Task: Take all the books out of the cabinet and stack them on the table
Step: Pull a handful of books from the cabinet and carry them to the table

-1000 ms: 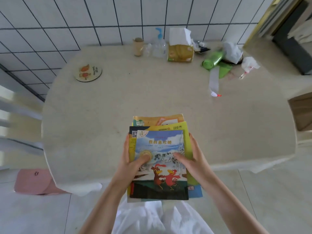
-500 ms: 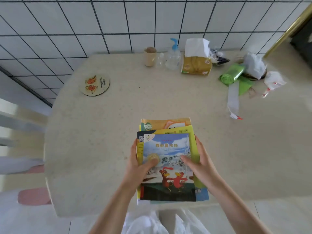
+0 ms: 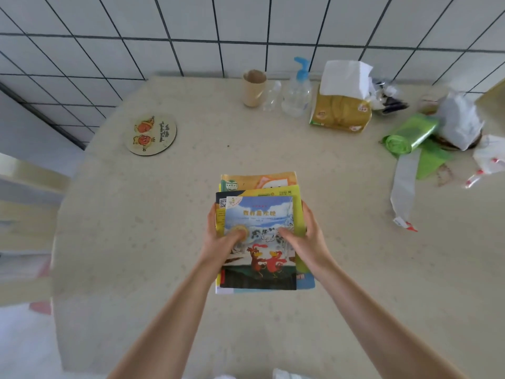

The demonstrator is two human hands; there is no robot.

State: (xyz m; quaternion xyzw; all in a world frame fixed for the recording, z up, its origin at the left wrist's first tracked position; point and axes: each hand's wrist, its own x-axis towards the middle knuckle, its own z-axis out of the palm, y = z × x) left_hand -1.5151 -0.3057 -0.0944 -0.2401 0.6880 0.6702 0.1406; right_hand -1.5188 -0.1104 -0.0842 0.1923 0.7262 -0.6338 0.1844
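Observation:
A stack of thin picture books (image 3: 259, 214) is over the middle of the beige table (image 3: 136, 255). The top book has a blue sky cover with two red birds. My left hand (image 3: 221, 236) grips the stack's left edge, thumb on the cover. My right hand (image 3: 303, 236) grips the right edge, thumb on the cover too. Yellow, green and orange covers stick out behind the top book. Whether the stack rests on the table or hangs just above it I cannot tell. The cabinet is out of view.
A round coaster (image 3: 151, 134) lies at the back left. Along the tiled wall stand a beige cup (image 3: 254, 88), a pump bottle (image 3: 296, 94) and a tissue pack (image 3: 341, 105). A green bag roll (image 3: 410, 134) and plastic wrappers lie at the right.
The stack, held in both hands, has moved forward from the table's near edge to over its middle. The grip of both hands is unchanged.

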